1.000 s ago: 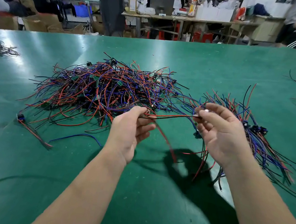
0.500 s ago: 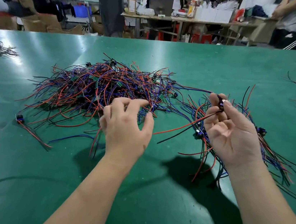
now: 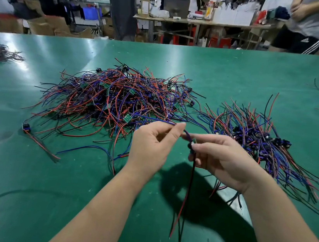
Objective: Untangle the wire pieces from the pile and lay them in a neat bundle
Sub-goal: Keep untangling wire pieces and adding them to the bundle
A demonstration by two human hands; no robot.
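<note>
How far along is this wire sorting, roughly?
Done: a smaller bundle lies on the right. In hand: the left hand and right hand pinch one wire piece, its red and black leads hanging. Left: the large tangled pile, far bigger than the bundle, so most lies ahead.

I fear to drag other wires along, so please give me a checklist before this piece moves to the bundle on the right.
1. Right hand pinches the connector: ok.
2. Left hand pinches the blue wire: ok.
3. Blue wire free of the pile: cannot tell, its far end runs toward the tangle.
4. Red and black wires hang free over the table: ok.
5. Bundle in sight at the right, connectors grouped: ok.
</note>
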